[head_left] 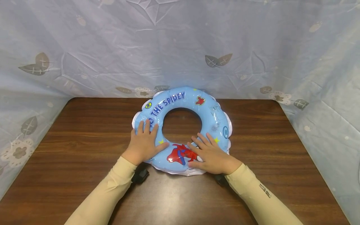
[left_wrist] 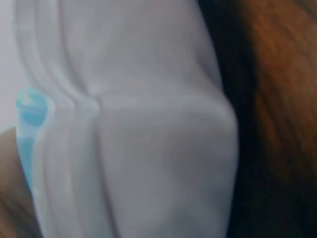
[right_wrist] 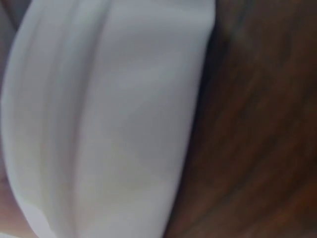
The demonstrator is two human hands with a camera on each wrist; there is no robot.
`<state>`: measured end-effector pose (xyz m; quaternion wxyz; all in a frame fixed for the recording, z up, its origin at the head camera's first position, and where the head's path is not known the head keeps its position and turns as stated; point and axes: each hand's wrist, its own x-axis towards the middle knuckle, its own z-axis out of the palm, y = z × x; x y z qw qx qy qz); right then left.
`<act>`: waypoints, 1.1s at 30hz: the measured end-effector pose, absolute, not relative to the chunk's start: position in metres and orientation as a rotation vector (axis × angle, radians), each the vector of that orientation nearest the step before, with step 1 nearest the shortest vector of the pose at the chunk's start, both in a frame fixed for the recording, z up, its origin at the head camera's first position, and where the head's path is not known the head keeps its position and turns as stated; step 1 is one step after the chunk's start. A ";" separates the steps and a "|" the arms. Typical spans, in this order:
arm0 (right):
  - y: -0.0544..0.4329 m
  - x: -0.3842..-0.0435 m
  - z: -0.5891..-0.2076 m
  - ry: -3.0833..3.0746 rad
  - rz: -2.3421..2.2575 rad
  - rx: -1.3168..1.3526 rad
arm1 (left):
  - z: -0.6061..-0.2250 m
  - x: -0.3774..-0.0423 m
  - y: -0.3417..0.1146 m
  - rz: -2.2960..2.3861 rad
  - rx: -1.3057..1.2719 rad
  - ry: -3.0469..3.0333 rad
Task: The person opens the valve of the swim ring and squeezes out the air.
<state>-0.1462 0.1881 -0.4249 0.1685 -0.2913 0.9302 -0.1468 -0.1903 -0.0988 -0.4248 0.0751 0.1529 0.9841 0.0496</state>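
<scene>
An inflated light-blue swim ring (head_left: 209,107) lies on the brown wooden table, printed with lettering, yellow stars and a red cartoon figure. Its underside and seam are white, and this white side (left_wrist: 158,124) fills most of the left wrist view; the right wrist view has the same white side (right_wrist: 133,119) close up. On the ring's left part rests my left hand (head_left: 143,143), fingers spread and straight. My right hand (head_left: 212,156) lies flat across the lower right part, over the edge of the red figure. Neither hand curls round the ring.
The wooden table (head_left: 92,134) extends to both sides of the ring. Behind and beside it hangs a pale blue-grey cloth (head_left: 180,47) with leaf and flower prints; the ring's far edge is close to it. Dark wrist cameras (head_left: 140,175) sit under the sleeves.
</scene>
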 end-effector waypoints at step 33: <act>0.189 -0.144 -0.426 2.699 -0.395 -0.848 | -0.422 -0.191 -0.108 0.373 0.465 2.954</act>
